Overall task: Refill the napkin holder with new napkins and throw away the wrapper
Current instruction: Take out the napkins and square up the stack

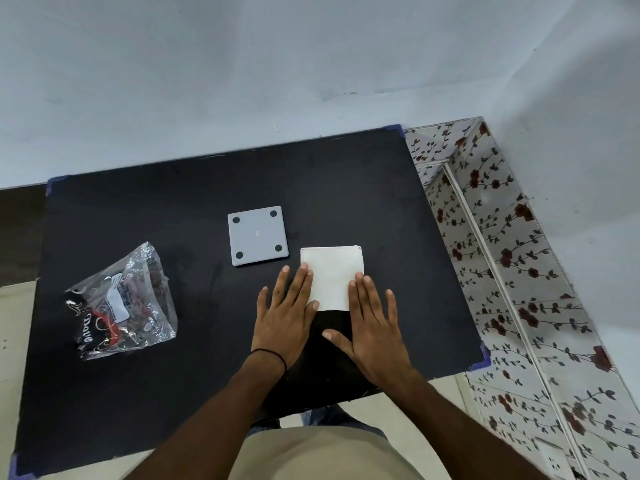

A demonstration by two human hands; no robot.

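lying flat, napkins (331, 276) touch left fingers (300, 285) and right fingers (362, 293).

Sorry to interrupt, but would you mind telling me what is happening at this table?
A person has the left hand and right hand flat, fingers straight, on the near corners of a white stack of napkins on the black table. A grey square piece, possibly the holder, lies beside the stack. The clear wrapper lies crumpled at the left, not yet thrown away.
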